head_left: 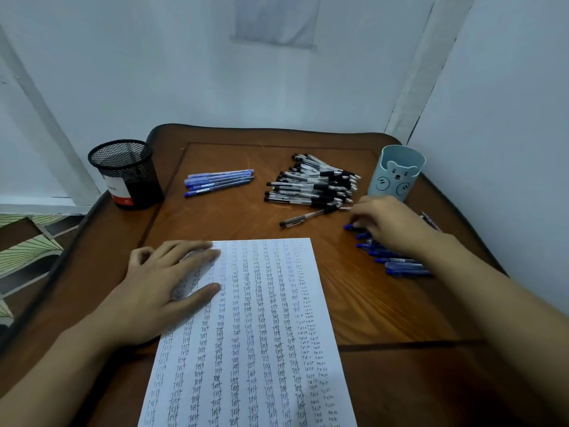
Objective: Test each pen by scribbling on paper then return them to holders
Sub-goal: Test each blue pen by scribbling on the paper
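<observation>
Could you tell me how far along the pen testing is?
Done: the paper is nearly filled with "test" scribbles. In hand: the left hand presses it flat; the right hand reaches into blue pens. Left: no pens show in the mesh holder or bear holder.

The paper (246,334) repeats "test" in columns (handwritten, ink varying).

2 arms show, bare from the frame edge to the fingertips: 1 comes in from 7 o'clock, 1 from 4 o'clock. The left grip (160,288) and right grip (391,226) are likewise uncovered.
</observation>
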Demonstrator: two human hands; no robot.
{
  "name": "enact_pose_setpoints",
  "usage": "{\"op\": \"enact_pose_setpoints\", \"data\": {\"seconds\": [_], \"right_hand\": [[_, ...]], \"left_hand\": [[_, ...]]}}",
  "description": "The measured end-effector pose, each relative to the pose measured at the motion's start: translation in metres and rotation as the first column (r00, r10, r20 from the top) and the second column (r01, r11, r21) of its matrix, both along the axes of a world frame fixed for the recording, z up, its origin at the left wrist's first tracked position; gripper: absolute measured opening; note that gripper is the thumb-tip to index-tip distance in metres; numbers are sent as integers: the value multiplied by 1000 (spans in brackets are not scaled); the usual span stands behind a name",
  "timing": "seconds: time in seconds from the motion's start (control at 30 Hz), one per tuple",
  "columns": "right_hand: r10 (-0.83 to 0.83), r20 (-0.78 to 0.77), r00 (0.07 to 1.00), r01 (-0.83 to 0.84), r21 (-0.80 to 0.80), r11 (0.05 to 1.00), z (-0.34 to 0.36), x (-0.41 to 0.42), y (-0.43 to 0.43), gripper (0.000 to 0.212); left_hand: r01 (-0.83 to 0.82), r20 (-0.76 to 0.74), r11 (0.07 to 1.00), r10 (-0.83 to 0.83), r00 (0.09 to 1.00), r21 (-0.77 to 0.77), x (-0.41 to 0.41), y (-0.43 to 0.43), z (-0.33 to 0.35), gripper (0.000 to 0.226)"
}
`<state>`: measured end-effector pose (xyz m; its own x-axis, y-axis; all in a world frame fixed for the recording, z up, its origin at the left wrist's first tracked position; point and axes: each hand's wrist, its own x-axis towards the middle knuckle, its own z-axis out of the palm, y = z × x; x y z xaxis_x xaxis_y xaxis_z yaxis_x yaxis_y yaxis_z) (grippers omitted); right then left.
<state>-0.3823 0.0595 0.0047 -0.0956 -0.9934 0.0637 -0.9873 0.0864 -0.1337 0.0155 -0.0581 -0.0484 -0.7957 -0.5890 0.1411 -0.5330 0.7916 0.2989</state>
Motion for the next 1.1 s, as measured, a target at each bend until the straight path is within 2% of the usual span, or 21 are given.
{"op": "enact_pose_setpoints", "data": {"seconds": [0.2, 0.3, 0.37, 0.43, 0.47, 0.53, 0.6, 0.63, 0.7, 0.83, 0.93, 1.0, 1.1], "right_hand": [[161, 152, 975, -113, -282, 953, -9, 26, 0, 27], [212, 326, 921, -54, -432, 900, -6, 47, 1, 21], [217, 509, 833, 58, -471, 880, -3, 63, 0, 17], [182, 750, 636, 231, -410, 883, 1, 76, -1, 25], [164, 853, 495, 308, -349, 885, 3, 80, -2, 37], [149, 978, 147, 386, -196, 902, 6, 86, -2, 61], [134, 975, -175, 393, -56, 918, 8, 89, -5, 71], [126, 943, -307, 394, 5, 919, 7, 89, -7, 71], [123, 866, -484, 392, 89, 916, 5, 87, -12, 64], [137, 791, -596, 395, 140, 908, -1, 86, -18, 55], [170, 726, -666, 408, 163, 898, -2, 88, -20, 59], [138, 750, -648, 408, 189, 893, -2, 88, -23, 60], [57, 819, -571, 367, 193, 910, -7, 89, -26, 40]], "left_hand": [[-7, 6, 1000, 7, 1000, 15, 0, -1, 1, 67], [-8, 17, 1000, 7, 1000, 14, -1, -2, 1, 68], [-8, 16, 1000, 8, 1000, 25, -1, -2, 1, 68], [-8, 17, 1000, 8, 1000, 30, -1, -1, 1, 68], [-10, 15, 1000, 10, 1000, 27, 0, -1, 1, 67], [-10, 10, 1000, 10, 1000, 27, 0, -1, 1, 67], [-10, 9, 1000, 10, 1000, 29, 0, -1, 2, 66], [-7, 14, 1000, 7, 1000, 27, 0, -1, 2, 67], [-5, 17, 1000, 5, 1000, 26, 0, -2, 2, 67], [-3, 21, 999, 2, 1000, 32, 0, -2, 2, 67], [-7, 10, 1000, 6, 1000, 29, 0, -1, 2, 66], [-9, 5, 1000, 8, 1000, 28, 0, 0, 2, 66], [-8, 4, 1000, 8, 1000, 23, 0, 0, 2, 66]]}}
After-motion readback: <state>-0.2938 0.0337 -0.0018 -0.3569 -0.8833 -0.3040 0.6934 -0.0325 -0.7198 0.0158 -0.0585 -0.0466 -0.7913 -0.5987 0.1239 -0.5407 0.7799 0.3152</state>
